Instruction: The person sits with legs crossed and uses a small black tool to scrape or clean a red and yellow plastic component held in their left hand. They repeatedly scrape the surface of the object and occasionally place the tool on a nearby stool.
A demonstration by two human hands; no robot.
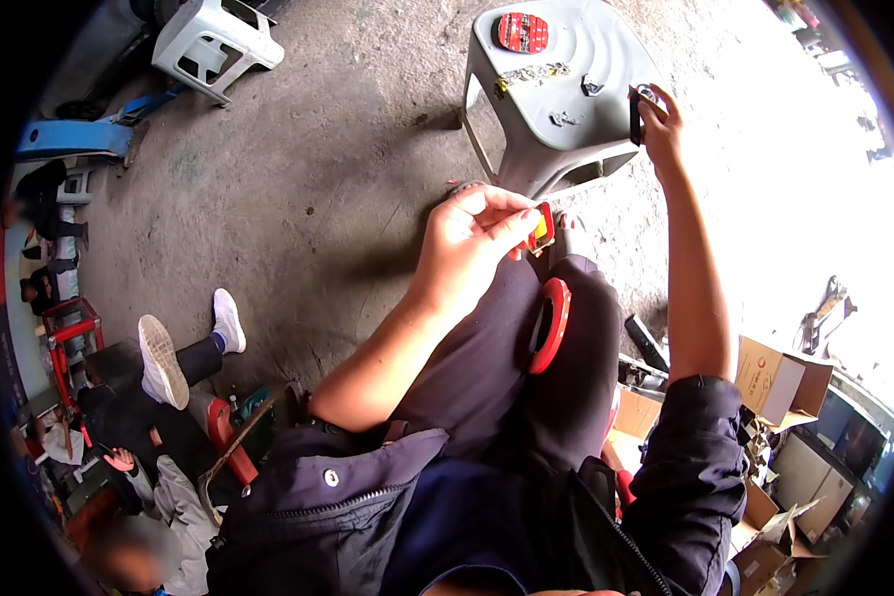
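Fingers of your left hand (pixel 467 243) pinch a small red-and-yellow part (pixel 540 227) above your knee; your right hand (pixel 662 129) grips a black tool (pixel 637 114) at the grey stool's (pixel 556 89) right edge, farther off.

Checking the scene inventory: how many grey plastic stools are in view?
2. One stool stands in front of the person's knees, with small parts on its seat; another stool lies tipped at the upper left. Others may be hidden.

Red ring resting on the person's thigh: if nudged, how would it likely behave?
The red ring leans on the sloped trouser leg, unheld, so it would probably slide or roll off. It looks thin, rigid and likely light.
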